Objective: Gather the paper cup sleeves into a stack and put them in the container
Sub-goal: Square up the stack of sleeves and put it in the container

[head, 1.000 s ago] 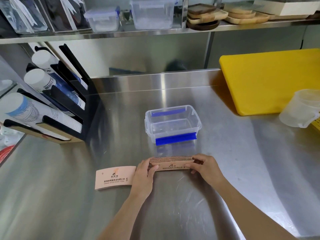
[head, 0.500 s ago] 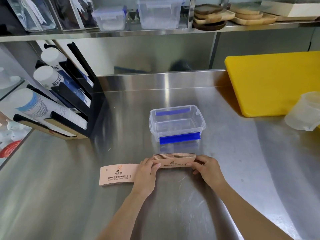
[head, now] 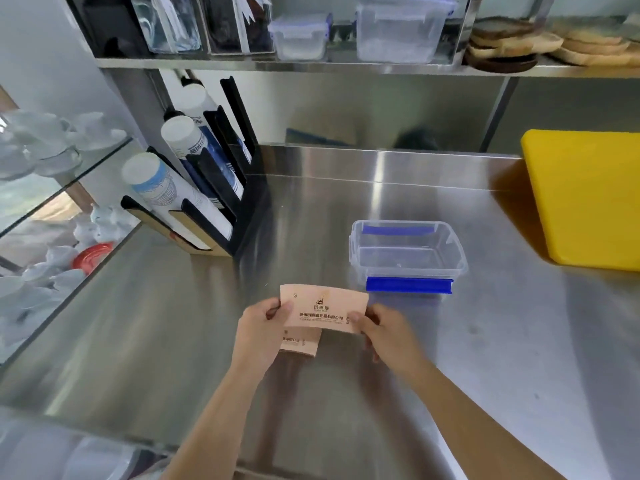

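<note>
I hold a stack of pinkish-brown paper cup sleeves [head: 323,308] by its two ends, lifted off the steel counter with the printed face turned up. My left hand [head: 259,327] grips the left end and my right hand [head: 384,330] the right end. One more sleeve [head: 301,342] lies flat on the counter just below the stack, partly hidden by it and by my left hand. The clear plastic container [head: 460,258] with blue clips stands open, nothing inside, just beyond and to the right of my hands.
A black rack of paper cups [head: 207,202] stands at the back left. A yellow cutting board [head: 588,202] leans at the right. A glass shelf [head: 69,174] with white crockery runs along the left edge. An overhead shelf holds boxes and wooden trays.
The stack has come up off the counter and its face has tilted toward me. Both hands have carried it left, over the single sleeve that lay to the left.
</note>
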A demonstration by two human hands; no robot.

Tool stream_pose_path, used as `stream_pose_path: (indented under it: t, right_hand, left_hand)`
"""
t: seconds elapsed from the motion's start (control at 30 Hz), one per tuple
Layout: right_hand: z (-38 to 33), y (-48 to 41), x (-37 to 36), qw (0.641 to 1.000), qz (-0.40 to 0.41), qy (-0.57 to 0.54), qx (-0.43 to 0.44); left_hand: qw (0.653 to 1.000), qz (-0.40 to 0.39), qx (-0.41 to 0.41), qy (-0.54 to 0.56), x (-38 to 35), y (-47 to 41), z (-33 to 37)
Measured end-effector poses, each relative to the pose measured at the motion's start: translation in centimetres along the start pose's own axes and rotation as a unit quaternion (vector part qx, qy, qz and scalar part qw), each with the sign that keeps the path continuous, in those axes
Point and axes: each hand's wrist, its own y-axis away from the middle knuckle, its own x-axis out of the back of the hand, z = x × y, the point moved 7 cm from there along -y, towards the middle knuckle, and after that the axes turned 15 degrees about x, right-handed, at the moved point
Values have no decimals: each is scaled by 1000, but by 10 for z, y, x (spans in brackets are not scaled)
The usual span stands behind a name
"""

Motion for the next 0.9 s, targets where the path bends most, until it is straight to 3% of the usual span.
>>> stream_pose_path:
  t: [0.17, 0.47, 0.9]
  right_hand:
    - [-6, -6, -34, 998, -54, 10, -33]
    - [-2, -14, -66, 982, -142, 97, -79]
    - [9, -16, -76, 970, -175, 151, -78]
  left_hand:
    - [998, 12, 53, -21, 25, -14, -20]
    - [992, 61, 76, -78, 42, -25, -37]
    - [990, 76, 101, -68, 45, -40, -60]
